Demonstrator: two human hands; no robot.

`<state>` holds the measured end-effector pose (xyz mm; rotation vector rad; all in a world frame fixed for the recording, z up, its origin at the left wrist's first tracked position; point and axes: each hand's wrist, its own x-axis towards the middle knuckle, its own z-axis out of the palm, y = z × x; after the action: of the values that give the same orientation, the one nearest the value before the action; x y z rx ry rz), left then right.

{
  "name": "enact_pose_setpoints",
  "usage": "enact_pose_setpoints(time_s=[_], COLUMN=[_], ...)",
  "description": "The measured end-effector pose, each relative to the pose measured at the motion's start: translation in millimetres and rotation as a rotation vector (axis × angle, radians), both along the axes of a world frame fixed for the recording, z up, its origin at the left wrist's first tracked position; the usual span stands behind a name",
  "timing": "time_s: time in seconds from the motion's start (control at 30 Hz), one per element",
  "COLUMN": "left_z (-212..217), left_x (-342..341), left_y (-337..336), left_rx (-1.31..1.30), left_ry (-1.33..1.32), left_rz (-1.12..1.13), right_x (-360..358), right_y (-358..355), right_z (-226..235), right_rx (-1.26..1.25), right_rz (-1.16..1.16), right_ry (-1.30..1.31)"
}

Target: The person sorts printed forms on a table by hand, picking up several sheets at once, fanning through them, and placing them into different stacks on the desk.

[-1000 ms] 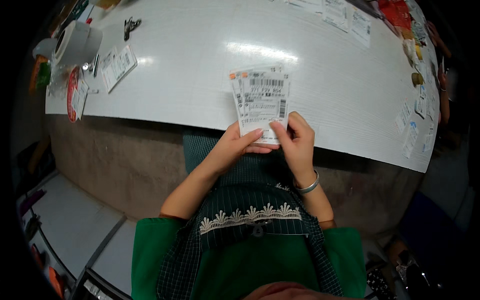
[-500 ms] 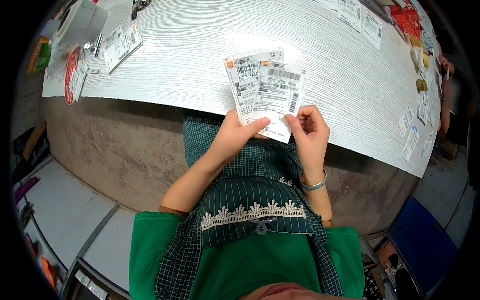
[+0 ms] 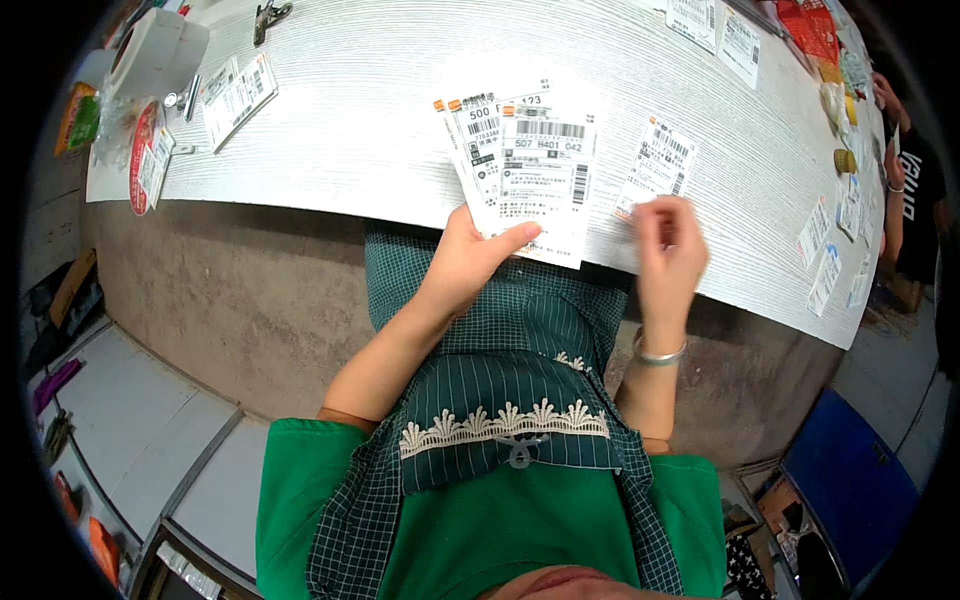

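My left hand [image 3: 470,258] grips a fanned stack of printed shipping labels [image 3: 545,190] over the table's near edge, thumb on top of the front one. The labels are white with barcodes and small orange marks. To the right, my right hand [image 3: 672,238], with a silver bangle at its wrist, is blurred with curled fingers. It is at the lower edge of a single shipping label [image 3: 660,160] that appears to lie tilted on the table. Whether the fingers still pinch that label cannot be made out.
On the white table [image 3: 360,120], more labels [image 3: 238,100] lie at left, beside a large white roll [image 3: 160,55] and a dark metal clip [image 3: 268,20]. Other labels [image 3: 740,48] lie at far right and along the right edge. Another person's arm [image 3: 890,200] shows beyond the right edge.
My right hand has moved right, away from the stack. One label is now apart from the stack on the right, and a different label tops the stack, which my left hand has fanned wider.
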<state>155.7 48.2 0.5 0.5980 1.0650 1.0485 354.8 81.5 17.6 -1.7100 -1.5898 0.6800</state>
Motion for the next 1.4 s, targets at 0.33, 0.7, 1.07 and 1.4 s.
enact_pose_setpoints(time_s=[0.33, 0.7, 1.07, 1.4], left_z=[6.4, 8.2, 8.9, 8.0], left_x=[-1.8, -2.3, 2.4, 7.1], left_y=[-1.2, -0.7, 0.8, 2.2], left_rx=[-0.049, -0.090, -0.097, -0.112], left_ry=[-0.101, -0.126, -0.114, -0.112], left_rz=[-0.012, -0.043, -0.066, -0.074], right_x=[-32.0, -25.2, -20.7, -13.7], right_y=[-10.2, -13.4, -13.6, -15.8], right_z=[3.5, 3.1, 1.5, -7.9], right_rx=[-0.005, -0.047, -0.057, -0.053], right_rz=[0.156, 0.175, 0.106, 0.100], right_ry=[0.190, 0.121, 0.233, 0.217])
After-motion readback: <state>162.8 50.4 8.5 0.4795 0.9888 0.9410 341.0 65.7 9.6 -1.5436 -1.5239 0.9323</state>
